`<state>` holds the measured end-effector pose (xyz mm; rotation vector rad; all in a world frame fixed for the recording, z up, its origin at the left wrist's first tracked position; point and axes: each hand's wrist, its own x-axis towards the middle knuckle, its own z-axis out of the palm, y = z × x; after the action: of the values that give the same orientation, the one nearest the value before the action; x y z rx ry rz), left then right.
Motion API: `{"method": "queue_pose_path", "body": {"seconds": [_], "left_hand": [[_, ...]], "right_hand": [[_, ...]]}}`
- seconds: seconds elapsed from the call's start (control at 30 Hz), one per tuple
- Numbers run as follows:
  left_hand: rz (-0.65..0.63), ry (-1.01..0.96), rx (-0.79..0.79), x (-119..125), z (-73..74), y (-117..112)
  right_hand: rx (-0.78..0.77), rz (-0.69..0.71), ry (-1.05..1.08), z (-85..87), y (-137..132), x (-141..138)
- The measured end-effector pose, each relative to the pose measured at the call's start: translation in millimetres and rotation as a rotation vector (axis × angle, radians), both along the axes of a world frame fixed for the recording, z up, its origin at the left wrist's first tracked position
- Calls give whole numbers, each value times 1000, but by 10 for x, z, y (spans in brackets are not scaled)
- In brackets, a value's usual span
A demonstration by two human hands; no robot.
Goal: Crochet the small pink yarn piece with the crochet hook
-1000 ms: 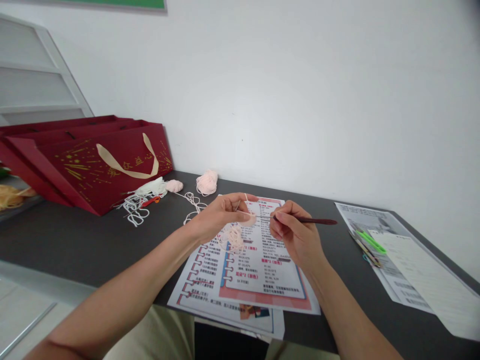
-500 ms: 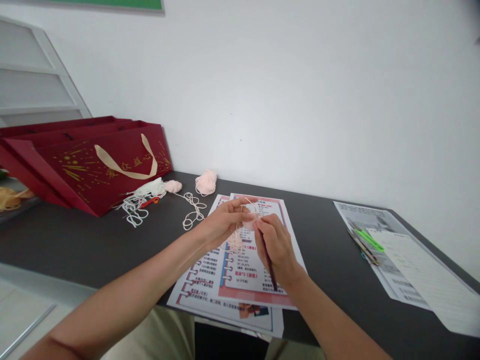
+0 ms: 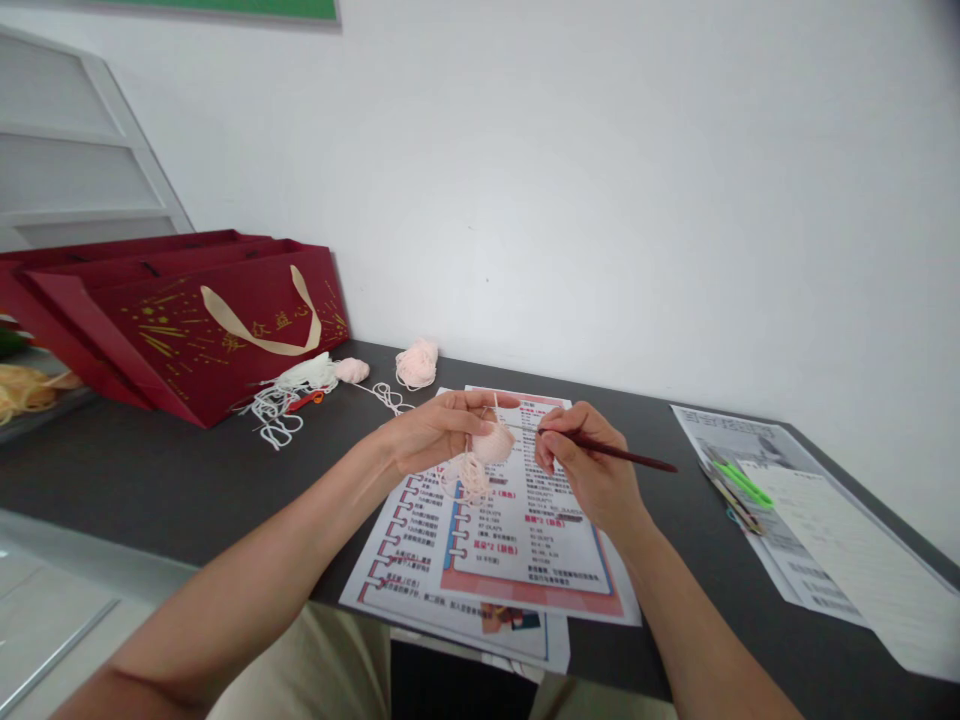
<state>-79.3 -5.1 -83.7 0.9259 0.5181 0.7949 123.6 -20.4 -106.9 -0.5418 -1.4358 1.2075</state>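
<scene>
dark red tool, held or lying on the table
Held: the right hand grips the dark red tool between thumb and fingers, its end jutting past the hand.

A dark desk [image 3: 187, 480] against a plain white wall [image 3: 637, 200], scattered with pink yarn [image 3: 417, 364] and printed sheets [image 3: 559, 550], marks a craft workspace, though whether office or classroom is unclear.

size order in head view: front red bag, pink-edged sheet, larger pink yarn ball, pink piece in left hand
1. Front red bag
2. Pink-edged sheet
3. Yarn ball, pink piece: too alike to rank
</scene>
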Motion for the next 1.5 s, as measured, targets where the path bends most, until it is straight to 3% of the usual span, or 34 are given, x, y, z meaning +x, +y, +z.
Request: {"method": "queue_pose_path", "body": {"seconds": [0.5, 0.63, 0.77, 0.93, 1.3, 1.43, 1.5], "left_hand": [[-185, 37, -62, -55, -30, 18], [-153, 139, 94, -34, 13, -19], [36, 229, 336, 20, 35, -65], [191, 306, 450, 102, 13, -101], [446, 569, 713, 188, -59, -141], [463, 592, 740, 254, -50, -194], [418, 500, 634, 268, -60, -192]], "right_hand": [[-34, 137, -108, 148, -2, 199], [-189, 174, 15, 202, -32, 132], [-296, 144, 92, 208, -50, 43], [-115, -2, 10, 138, -51, 33], [304, -371, -438, -19, -173, -31], [552, -373, -540, -109, -170, -113], [658, -343, -556, -142, -130, -113]]}}
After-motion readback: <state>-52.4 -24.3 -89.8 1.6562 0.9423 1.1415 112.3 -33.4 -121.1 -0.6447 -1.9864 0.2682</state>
